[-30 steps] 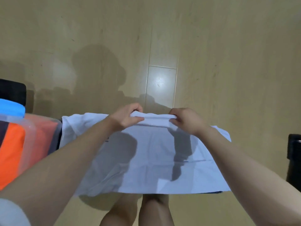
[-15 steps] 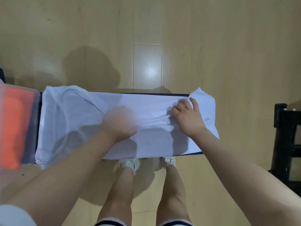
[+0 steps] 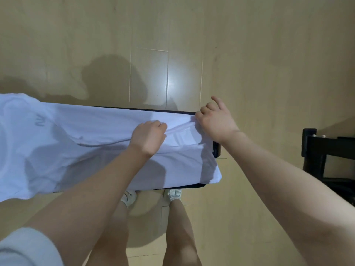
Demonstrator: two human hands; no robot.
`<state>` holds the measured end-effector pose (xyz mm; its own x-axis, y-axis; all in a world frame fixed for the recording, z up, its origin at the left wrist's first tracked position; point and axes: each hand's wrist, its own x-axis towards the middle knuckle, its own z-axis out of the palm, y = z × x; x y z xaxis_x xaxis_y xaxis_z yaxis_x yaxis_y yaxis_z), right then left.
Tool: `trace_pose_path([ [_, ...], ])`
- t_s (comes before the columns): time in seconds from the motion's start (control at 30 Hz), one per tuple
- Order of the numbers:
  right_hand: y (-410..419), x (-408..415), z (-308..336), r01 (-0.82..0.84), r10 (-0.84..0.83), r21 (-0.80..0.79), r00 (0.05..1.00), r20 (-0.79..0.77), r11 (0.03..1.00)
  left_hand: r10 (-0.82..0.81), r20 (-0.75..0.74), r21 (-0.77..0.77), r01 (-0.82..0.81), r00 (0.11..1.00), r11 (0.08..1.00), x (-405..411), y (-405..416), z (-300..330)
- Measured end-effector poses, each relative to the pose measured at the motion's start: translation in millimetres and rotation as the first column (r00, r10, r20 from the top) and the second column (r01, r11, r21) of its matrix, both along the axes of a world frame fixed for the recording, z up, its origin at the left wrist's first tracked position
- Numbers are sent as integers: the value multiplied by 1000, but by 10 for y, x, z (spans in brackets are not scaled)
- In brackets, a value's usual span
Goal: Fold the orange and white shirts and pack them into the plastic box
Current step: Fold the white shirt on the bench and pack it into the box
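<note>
The white shirt (image 3: 80,143) lies spread over a narrow dark table (image 3: 216,148), its left part running off the left edge of the view. My left hand (image 3: 148,136) pinches a fold of the shirt near its right end. My right hand (image 3: 215,120) grips the shirt's far right corner at the table's back edge, with the index finger sticking out. A taut crease runs between the two hands. The orange shirt and the plastic box are out of view.
A black chair or stand (image 3: 326,156) is close on the right. The floor (image 3: 172,45) is light wood. My legs and white shoes (image 3: 173,193) show under the table's near edge.
The view has swung right, so the plastic box with the orange shirt has left the frame. Both hands have moved to the shirt's right end and taken hold of the fabric.
</note>
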<state>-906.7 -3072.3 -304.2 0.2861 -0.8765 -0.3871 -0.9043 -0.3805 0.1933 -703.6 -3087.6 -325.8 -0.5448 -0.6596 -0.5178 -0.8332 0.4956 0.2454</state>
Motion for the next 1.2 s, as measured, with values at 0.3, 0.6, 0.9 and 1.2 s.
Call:
trace_pose_path([
  [0.3, 862, -185, -11, 478, -579, 404, 796, 175, 780, -98, -12, 86, 99, 995, 991, 297, 136, 102],
  [0.6, 503, -133, -259, 798, -917, 577, -83, 390, 174, 167, -97, -24, -170, 981, 985, -206, -178, 23],
  [0.9, 370, -301, -264, 673, -703, 733, -571, 424, -105, 138, -70, -38, -141, 988, 989, -201, -275, 20],
  [1.2, 409, -254, -447, 236, -262, 902, -954, 145, -361, 312, -155, -62, -325, 937, 944, -46, -182, -54],
])
